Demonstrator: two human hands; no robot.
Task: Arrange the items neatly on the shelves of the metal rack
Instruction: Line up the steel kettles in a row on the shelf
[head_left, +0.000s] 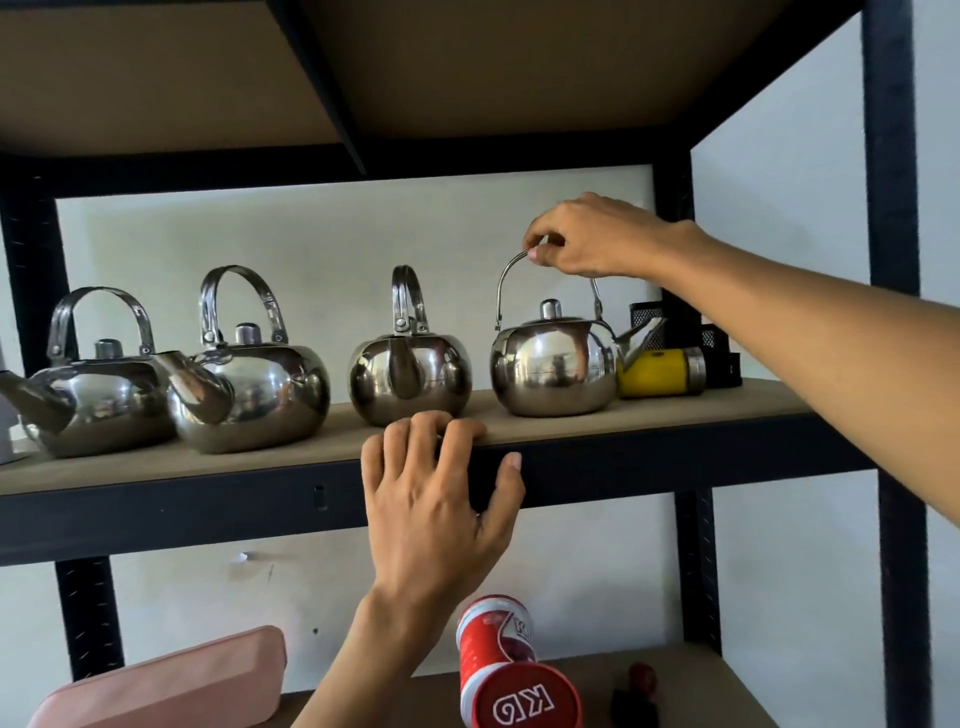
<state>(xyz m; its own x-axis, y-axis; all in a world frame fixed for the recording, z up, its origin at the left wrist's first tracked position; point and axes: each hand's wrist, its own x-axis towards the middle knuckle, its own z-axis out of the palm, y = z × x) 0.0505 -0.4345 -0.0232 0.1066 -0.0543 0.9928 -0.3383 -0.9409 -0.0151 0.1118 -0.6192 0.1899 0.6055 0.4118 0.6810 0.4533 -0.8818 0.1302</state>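
- The right hand (587, 239) pinches the top of the thin wire bail handle (503, 283) of the rightmost steel kettle (553, 369), thumb and fingertips closed on it.
- The left hand (436, 499) is well apart from it, at about 7 o'clock. Its fingers are hooked over the front edge of the shelf board (675, 410) and the thumb lies spread along the dark rail.
- This kettle stands at the 3 o'clock end of a row of four on the middle shelf of the metal rack (891, 208).
- Its spout (636, 340) points to 3 o'clock, right up against a yellow bottle (660, 371) lying on its side. A black mesh organiser (714, 345) stands behind that.
- The step looks like squaring this kettle with its neighbours.
- To do it well, lift straight up by the bail and turn the body before setting it down, so the spout swings clear of the bottle.
- Keep the gap to the third kettle (410, 379), at 9 o'clock, even.
- A pinch on a hinged bail lets the pot swing, so move slowly and land it flat.
- The kettles are round-bellied polished stainless steel, mirror-bright and likely slippery, each with a knobbed lid.
- The two at the 9 o'clock end, the first kettle (98, 395) and the second kettle (254, 395), carry broad flat strap handles.
- The shelf board is matt brown fibreboard and should give some grip.
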